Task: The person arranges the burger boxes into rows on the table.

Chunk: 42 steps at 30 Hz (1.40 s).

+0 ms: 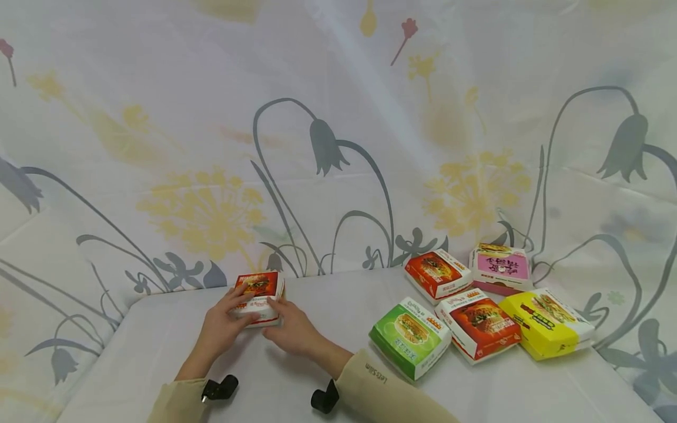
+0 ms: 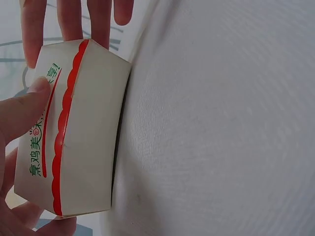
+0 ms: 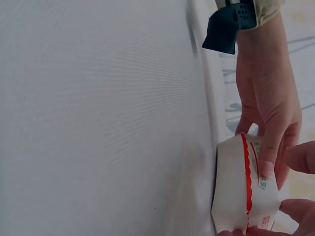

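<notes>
A red-and-white burger box (image 1: 258, 301) lies near the back of the table, left of centre. My left hand (image 1: 226, 323) holds its left side, fingers across the lid. The left thumb (image 2: 24, 108) presses the upper front edge, seen in the left wrist view. At the box's right side is my right hand (image 1: 296, 329), its fingers curved around the corner and reaching onto the lid. In the right wrist view, the box's white front (image 3: 231, 182) with a red wavy strip faces the camera, and fingers of both hands frame it.
On the right stand several more boxes: a green one (image 1: 411, 339), two red ones (image 1: 439, 274) (image 1: 480, 324), a pink one (image 1: 501, 267) and a yellow one (image 1: 549, 322). A flower-printed curtain (image 1: 338, 117) hangs behind the white-covered table (image 1: 328, 299).
</notes>
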### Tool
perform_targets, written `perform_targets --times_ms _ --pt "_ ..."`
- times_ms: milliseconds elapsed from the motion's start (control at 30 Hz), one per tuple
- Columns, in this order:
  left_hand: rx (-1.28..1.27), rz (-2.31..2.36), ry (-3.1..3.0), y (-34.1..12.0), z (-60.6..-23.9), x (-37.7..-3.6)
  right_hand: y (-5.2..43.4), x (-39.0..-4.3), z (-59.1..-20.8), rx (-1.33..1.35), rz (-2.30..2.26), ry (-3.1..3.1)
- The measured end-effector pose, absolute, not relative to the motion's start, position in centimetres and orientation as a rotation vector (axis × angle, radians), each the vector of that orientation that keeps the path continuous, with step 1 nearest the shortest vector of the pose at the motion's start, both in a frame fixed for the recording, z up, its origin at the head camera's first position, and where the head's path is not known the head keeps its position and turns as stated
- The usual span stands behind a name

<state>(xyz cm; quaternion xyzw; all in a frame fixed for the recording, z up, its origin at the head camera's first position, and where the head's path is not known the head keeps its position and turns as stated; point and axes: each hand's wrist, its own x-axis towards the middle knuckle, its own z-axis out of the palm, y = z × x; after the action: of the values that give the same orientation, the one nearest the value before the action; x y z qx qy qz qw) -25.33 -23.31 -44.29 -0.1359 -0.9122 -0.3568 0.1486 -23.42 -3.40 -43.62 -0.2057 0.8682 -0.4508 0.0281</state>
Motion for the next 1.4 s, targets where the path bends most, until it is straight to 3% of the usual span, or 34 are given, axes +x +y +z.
perform_targets --times_ms 567,1100,1400 --pt "-0.359 -1.090 -2.639 -23.9 -44.8 -25.7 -1.8 -23.4 -43.4 -0.641 -1.388 2.680" --pt "-0.359 -1.117 -2.629 -23.9 -45.0 -25.8 0.8 -22.0 -40.4 -0.489 -1.597 2.524" --pt "-0.367 -1.150 -2.631 -23.9 -45.1 -25.8 5.3 -19.6 -39.6 -0.657 -1.576 2.573"
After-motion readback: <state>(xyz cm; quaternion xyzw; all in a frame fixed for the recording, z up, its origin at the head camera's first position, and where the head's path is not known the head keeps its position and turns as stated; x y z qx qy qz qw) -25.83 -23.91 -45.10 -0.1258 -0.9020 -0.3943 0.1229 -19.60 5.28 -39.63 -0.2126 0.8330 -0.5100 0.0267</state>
